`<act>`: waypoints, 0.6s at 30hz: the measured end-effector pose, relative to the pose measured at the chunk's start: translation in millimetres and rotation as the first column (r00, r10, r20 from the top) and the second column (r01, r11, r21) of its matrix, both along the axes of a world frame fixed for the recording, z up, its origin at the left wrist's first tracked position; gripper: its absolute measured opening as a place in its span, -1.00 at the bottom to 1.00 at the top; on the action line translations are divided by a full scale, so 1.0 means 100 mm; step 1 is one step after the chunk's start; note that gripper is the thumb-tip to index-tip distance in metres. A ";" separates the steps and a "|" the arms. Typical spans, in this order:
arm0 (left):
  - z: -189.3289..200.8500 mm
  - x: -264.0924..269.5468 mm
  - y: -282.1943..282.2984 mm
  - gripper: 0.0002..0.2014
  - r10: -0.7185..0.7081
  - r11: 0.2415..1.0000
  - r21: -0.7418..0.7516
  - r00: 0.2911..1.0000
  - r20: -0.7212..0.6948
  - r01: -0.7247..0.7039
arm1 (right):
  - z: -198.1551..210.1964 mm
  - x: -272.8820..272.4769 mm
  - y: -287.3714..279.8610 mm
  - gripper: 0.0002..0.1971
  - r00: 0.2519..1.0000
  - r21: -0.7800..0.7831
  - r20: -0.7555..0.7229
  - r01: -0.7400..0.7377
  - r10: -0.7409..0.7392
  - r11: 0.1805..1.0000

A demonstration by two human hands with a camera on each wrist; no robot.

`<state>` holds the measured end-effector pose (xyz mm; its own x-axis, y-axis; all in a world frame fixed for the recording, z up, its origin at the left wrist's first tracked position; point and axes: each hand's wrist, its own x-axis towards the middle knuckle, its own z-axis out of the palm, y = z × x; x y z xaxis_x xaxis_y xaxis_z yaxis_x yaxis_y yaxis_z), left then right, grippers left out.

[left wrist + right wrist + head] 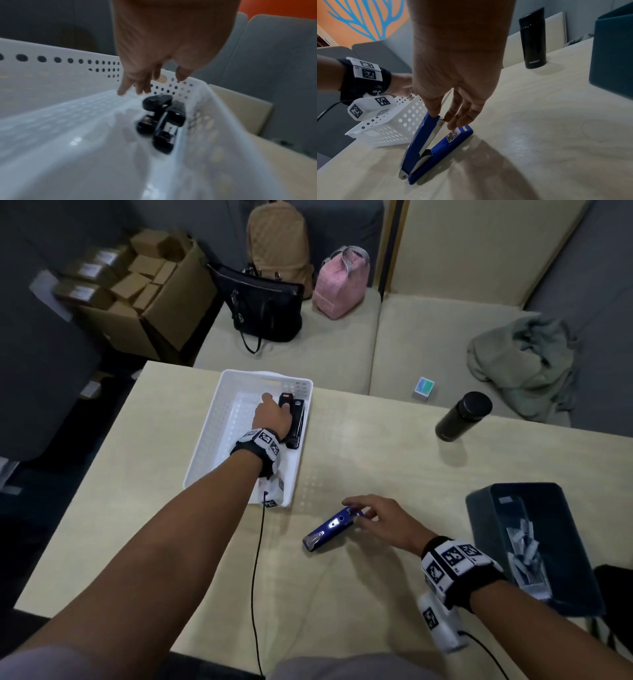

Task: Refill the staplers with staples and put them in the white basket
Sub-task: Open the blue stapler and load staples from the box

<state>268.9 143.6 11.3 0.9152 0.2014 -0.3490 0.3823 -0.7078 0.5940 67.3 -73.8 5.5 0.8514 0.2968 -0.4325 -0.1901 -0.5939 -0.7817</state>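
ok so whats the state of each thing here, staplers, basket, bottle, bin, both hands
blue stapler: on the table, hinged open
black staplers: two, lying in the basket by its right wall
white basket: upright on the table
black bottle: upright, capped
dark bin: holds staple strips
left hand: open above the black staplers
right hand: pinches the blue stapler's raised top

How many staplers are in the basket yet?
Two black staplers already lie in the white perforated plastic basket, under the left hand. The right hand pinches the blue stapler open on the table; it needs staples, then basketing.
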 end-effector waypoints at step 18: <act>0.00 -2.09 -0.79 -0.73 -0.868 0.480 0.127 0.491 -0.072 0.868 | 0.07 -0.56 -0.44 -0.73 0.988 -0.124 0.054 0.147 -0.141 0.981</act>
<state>59.9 64.6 11.7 0.6502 -0.6546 -0.3857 -0.4716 -0.7457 0.4706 11.8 -117.8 12.9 0.9006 0.1147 -0.4193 -0.2475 -0.6576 -0.7115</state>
